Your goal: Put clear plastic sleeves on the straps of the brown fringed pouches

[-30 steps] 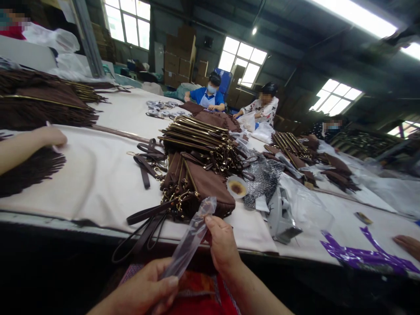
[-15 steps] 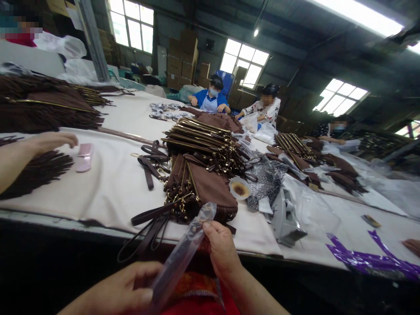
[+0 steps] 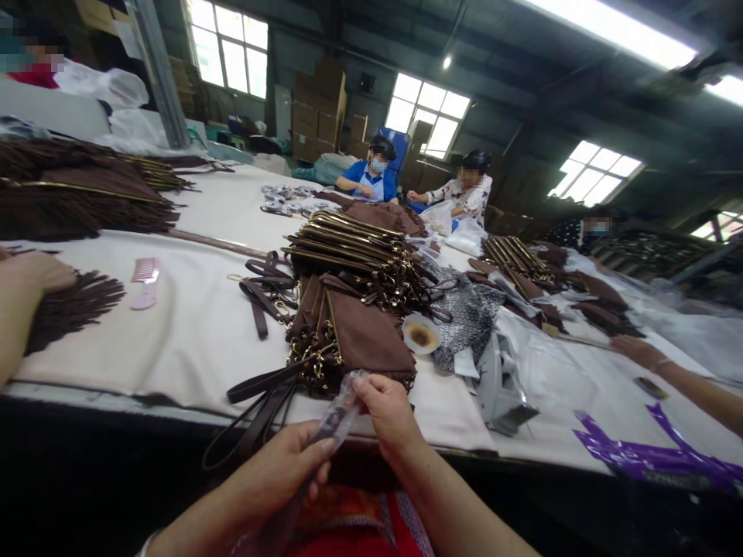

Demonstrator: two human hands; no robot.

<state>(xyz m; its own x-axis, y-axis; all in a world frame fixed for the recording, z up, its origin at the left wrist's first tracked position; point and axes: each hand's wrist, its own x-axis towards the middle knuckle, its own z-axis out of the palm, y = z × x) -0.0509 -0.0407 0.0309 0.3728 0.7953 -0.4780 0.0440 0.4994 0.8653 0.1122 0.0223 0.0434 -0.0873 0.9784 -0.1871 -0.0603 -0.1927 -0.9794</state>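
A narrow clear plastic sleeve (image 3: pixel 344 418) with a dark strap inside runs between my hands, slanting up to the right. My left hand (image 3: pixel 290 464) is closed around the sleeve and strap at the lower part. At the upper end, the fingers and thumb of my right hand (image 3: pixel 386 410) pinch the plastic. Just beyond it lies a brown pouch (image 3: pixel 374 329) with gold clasps along its left side. Loose dark wrist straps (image 3: pixel 270 379) hang over the table edge, left of the pouch. Behind stands a stack of brown pouches (image 3: pixel 348 240) with gold zips.
A bowl with brown residue (image 3: pixel 422 334) and a grey tape dispenser (image 3: pixel 504 387) stand at right, near purple plastic (image 3: pixel 655 456). A pink comb (image 3: pixel 145 282) lies left. Other people's hands reach in: one at left (image 3: pixel 43 275) on brown fringe, one at right (image 3: pixel 638 352).
My left hand has moved up and right along the sleeve, nearer my right hand. The co-worker's hand at left has moved onto the fringe; another person's arm has reached in at right.
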